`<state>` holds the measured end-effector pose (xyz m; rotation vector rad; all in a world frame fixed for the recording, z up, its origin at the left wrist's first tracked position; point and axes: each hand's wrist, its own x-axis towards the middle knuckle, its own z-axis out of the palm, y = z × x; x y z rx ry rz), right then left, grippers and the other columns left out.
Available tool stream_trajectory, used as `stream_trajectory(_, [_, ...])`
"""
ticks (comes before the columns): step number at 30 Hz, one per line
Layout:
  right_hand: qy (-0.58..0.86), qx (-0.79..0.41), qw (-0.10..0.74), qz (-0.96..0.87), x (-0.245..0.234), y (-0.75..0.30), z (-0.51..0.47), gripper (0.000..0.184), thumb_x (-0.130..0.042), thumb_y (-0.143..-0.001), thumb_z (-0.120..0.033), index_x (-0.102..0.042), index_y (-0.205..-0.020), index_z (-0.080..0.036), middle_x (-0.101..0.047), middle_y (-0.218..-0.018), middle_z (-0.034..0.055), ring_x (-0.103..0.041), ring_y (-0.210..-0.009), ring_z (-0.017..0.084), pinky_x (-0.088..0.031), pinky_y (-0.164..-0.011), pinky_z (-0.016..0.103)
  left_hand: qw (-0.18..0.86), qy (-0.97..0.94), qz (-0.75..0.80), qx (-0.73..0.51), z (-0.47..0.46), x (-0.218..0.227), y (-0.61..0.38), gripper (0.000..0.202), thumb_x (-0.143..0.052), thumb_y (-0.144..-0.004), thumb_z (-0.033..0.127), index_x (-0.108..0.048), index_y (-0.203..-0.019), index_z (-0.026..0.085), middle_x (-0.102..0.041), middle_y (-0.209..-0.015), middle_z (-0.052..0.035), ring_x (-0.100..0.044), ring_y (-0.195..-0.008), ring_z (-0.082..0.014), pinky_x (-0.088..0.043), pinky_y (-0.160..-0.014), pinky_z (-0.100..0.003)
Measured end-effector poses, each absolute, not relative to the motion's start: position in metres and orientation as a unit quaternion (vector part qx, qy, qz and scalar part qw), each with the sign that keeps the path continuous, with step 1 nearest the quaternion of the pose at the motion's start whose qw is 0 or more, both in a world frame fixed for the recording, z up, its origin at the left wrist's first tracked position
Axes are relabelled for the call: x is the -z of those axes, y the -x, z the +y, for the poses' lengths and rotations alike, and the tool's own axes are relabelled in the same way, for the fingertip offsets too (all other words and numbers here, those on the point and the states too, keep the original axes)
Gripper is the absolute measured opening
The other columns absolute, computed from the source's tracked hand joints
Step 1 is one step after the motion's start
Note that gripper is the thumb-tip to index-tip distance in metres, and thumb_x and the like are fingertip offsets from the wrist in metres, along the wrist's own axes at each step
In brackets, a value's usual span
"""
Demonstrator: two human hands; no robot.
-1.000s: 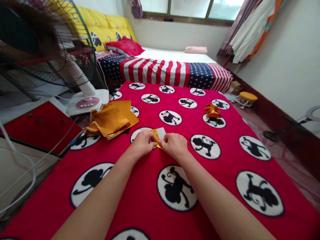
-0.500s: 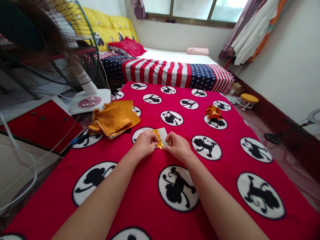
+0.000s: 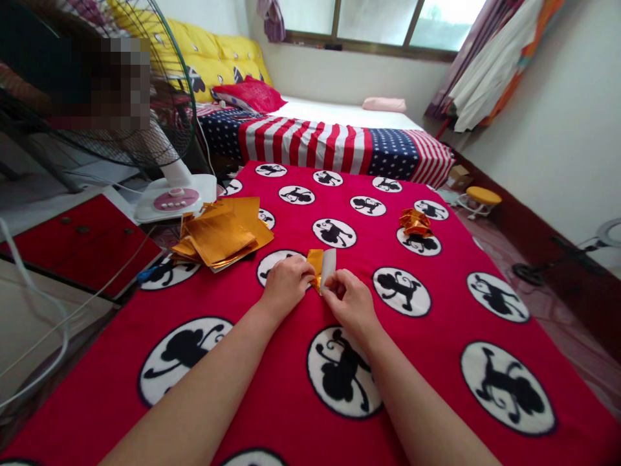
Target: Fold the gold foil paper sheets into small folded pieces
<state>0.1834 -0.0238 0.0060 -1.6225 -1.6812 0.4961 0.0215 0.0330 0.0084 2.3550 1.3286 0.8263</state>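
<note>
Partly folded gold paper (image 3: 316, 261), its white underside turned up on the right, held just above the middle of the red blanket (image 3: 301, 414). The left hand (image 3: 287, 283) pinches the paper's gold side and the right hand (image 3: 350, 301) pinches its white lower edge, fingers closed on it. A stack of gold sheets (image 3: 223, 234) lies near the blanket's left edge beside a fan base (image 3: 174, 197); folded gold pieces (image 3: 415, 222) sit toward the far right edge.
</note>
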Motion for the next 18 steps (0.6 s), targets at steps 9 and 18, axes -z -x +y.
stream_trajectory(9, [0.636, -0.138, 0.426, -0.628, 0.004, -0.197, -0.018, 0.041, -0.052, -0.073, -0.011, -0.06, -0.112, -0.018, -0.065, -0.105, 0.0075, -0.06, -0.091, 0.02, -0.047, -0.086, 0.033, 0.207, -0.824, 0.445, -0.282, 0.029, -0.01, -0.02, 0.007, -0.071, -0.078, 0.018, -0.073, -0.084, 0.018, -0.065, -0.088, -0.0044, -0.061, -0.082, -0.0177, -0.047, -0.074, -0.029])
stream_trajectory(18, [0.618, -0.248, 0.421, -0.616, 0.002, -0.203, -0.022, 0.037, -0.049, -0.077, -0.011, -0.065, -0.109, -0.02, -0.067, -0.082, 0.0001, -0.061, -0.07, 0.014, -0.047, -0.069, 0.026, 0.22, -0.827, 0.413, -0.313, 0.028, -0.008, -0.028, 0.013, -0.06, -0.082, 0.008, -0.069, -0.077, 0.016, -0.064, -0.087, -0.0048, -0.061, -0.083, -0.0169, -0.048, -0.078, -0.03])
